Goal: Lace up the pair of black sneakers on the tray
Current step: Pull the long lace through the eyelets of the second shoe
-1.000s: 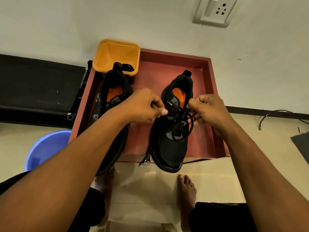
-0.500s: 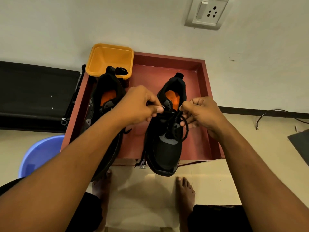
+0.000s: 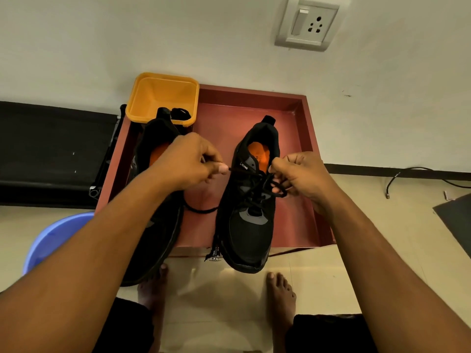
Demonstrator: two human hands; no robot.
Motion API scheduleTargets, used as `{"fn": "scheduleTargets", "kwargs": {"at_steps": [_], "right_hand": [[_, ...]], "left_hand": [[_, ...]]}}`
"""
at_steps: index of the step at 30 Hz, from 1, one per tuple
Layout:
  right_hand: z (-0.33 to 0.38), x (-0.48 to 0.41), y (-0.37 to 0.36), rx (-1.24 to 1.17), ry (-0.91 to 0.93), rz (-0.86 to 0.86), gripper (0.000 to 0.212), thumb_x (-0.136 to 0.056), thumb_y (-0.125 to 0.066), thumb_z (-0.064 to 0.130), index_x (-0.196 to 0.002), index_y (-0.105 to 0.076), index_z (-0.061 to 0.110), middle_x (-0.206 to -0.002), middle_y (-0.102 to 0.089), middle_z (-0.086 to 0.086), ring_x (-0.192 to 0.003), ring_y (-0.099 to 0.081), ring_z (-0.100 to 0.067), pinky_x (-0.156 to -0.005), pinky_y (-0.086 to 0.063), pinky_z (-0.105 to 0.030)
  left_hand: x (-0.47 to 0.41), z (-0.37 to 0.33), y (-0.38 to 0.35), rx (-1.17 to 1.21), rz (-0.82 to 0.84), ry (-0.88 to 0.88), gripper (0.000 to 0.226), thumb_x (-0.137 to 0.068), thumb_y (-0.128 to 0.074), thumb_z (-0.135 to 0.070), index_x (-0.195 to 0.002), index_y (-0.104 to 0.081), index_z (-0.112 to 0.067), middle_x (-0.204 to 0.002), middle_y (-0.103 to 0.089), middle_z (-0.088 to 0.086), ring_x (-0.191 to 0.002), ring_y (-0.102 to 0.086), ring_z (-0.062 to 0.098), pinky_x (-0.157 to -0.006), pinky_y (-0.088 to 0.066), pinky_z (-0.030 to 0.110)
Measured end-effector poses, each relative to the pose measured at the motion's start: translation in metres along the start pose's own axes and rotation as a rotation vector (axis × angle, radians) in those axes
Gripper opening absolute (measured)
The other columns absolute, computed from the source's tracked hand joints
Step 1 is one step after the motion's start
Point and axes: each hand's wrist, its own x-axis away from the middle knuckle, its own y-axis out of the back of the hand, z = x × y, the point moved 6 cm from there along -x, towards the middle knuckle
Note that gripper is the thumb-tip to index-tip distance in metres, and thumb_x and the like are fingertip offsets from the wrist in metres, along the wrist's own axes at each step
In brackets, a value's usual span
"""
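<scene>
**Drawing the lace taut on the right-hand sneaker**

Pulling outward in opposite directions, both hands work the black lace (image 3: 257, 184) at the top eyelets of the right-hand sneaker (image 3: 251, 225). This sneaker stands on the red tray (image 3: 254, 95) with its toe hanging over the near edge. The left hand (image 3: 188, 161) pinches one lace end between thumb and forefinger, and the strand runs taut to the collar. The right hand (image 3: 303, 174) has its fingers curled round the other end, with a small loop showing below them.

The crossings seem to reach the top, so this looks like the tightening step before a knot. The next move calls for even tension on both ends, then crossing them without letting the rows slacken.

A slack loop (image 3: 201, 210) lies on the tray floor between the shoes. The left-hand sneaker (image 3: 153, 138) is mostly hidden under the forearm, so I cannot tell whether it is laced. A dark bundle (image 3: 181, 113) in the yellow tub (image 3: 163, 95) may be its lace.
</scene>
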Motion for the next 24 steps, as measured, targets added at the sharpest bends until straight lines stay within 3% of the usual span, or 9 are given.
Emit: {"fn": "scheduleTargets", "kwargs": {"at_steps": [3, 7, 9, 12, 14, 17, 19, 21, 24], "right_hand": [[0.0, 0.0, -0.001, 0.001, -0.003, 0.002, 0.029, -0.092, -0.069, 0.015, -0.095, -0.07, -0.013, -0.072, -0.071, -0.017, -0.06, -0.072, -0.024, -0.046, -0.051, -0.023], [-0.001, -0.002, 0.001, 0.013, -0.009, 0.013, 0.029, -0.092, -0.069, 0.018, -0.095, -0.072, -0.01, -0.073, -0.073, -0.015, -0.066, -0.074, -0.024, -0.049, -0.054, -0.024], [-0.003, -0.002, 0.002, 0.011, -0.011, 0.01, 0.029, -0.091, -0.07, 0.019, -0.094, -0.072, -0.009, -0.072, -0.073, -0.013, -0.067, -0.074, -0.024, -0.051, -0.055, -0.025], [-0.002, -0.002, 0.0, 0.014, -0.009, 0.006, 0.029, -0.091, -0.07, 0.018, -0.092, -0.071, -0.01, -0.071, -0.071, -0.013, -0.068, -0.074, -0.025, -0.052, -0.056, -0.026], [-0.001, -0.003, -0.002, 0.015, -0.001, -0.004, 0.029, -0.091, -0.07, 0.017, -0.092, -0.07, -0.012, -0.07, -0.07, -0.013, -0.064, -0.072, -0.023, -0.051, -0.055, -0.025], [-0.002, -0.002, -0.002, 0.012, 0.006, -0.011, 0.03, -0.091, -0.069, 0.018, -0.093, -0.07, -0.012, -0.069, -0.07, -0.013, -0.062, -0.072, -0.021, -0.05, -0.054, -0.025], [-0.003, -0.001, -0.001, 0.01, 0.003, 0.001, 0.03, -0.091, -0.068, 0.019, -0.094, -0.071, -0.011, -0.069, -0.07, -0.011, -0.063, -0.072, -0.021, -0.051, -0.055, -0.025], [-0.004, -0.002, 0.001, 0.003, 0.0, 0.007, 0.03, -0.091, -0.068, 0.018, -0.094, -0.071, -0.011, -0.068, -0.07, -0.011, -0.064, -0.072, -0.022, -0.052, -0.056, -0.026], [-0.004, -0.003, 0.0, 0.0, 0.004, 0.007, 0.027, -0.092, -0.069, 0.018, -0.089, -0.071, -0.009, -0.067, -0.071, -0.011, -0.064, -0.072, -0.023, -0.052, -0.056, -0.026]], "left_hand": [[0.005, -0.013, -0.024, 0.099, 0.101, -0.061, 0.003, -0.09, -0.078, -0.019, -0.09, -0.079, -0.022, -0.072, -0.075, -0.003, -0.068, -0.074, 0.012, -0.065, -0.056, 0.021], [-0.002, 0.003, 0.009, 0.065, -0.078, 0.02, 0.005, -0.089, -0.078, -0.014, -0.086, -0.08, -0.018, -0.071, -0.075, 0.001, -0.063, -0.073, 0.013, -0.062, -0.057, 0.017], [-0.002, 0.008, 0.016, 0.019, -0.022, 0.03, 0.002, -0.089, -0.079, -0.016, -0.09, -0.081, -0.017, -0.074, -0.076, -0.001, -0.068, -0.074, 0.009, -0.062, -0.053, 0.014], [0.002, -0.004, -0.007, 0.027, 0.103, -0.014, 0.018, -0.086, -0.082, -0.032, -0.103, -0.078, -0.027, -0.086, -0.075, -0.006, -0.08, -0.073, 0.006, -0.075, -0.055, 0.02], [0.002, -0.012, -0.02, 0.052, 0.081, -0.057, 0.029, -0.085, -0.079, -0.043, -0.11, -0.077, -0.028, -0.088, -0.074, -0.007, -0.082, -0.072, 0.007, -0.079, -0.057, 0.023], [0.003, -0.02, -0.02, 0.091, 0.041, -0.09, 0.013, -0.093, -0.074, -0.03, -0.092, -0.08, -0.019, -0.068, -0.073, 0.0, -0.065, -0.072, 0.011, -0.072, -0.058, 0.024], [0.002, -0.014, -0.006, 0.122, -0.031, -0.051, 0.02, -0.096, -0.071, -0.026, -0.081, -0.079, -0.014, -0.059, -0.068, 0.004, -0.058, -0.069, 0.015, -0.069, -0.057, 0.023], [0.001, -0.005, 0.009, 0.191, -0.101, 0.008, 0.027, -0.097, -0.069, -0.026, -0.077, -0.079, -0.011, -0.058, -0.067, 0.005, -0.058, -0.066, 0.014, -0.067, -0.055, 0.022], [0.004, -0.009, -0.001, 0.142, -0.028, 0.014, 0.027, -0.1, -0.066, -0.024, -0.08, -0.079, -0.012, -0.065, -0.071, 0.005, -0.061, -0.068, 0.016, -0.061, -0.051, 0.017]]}}
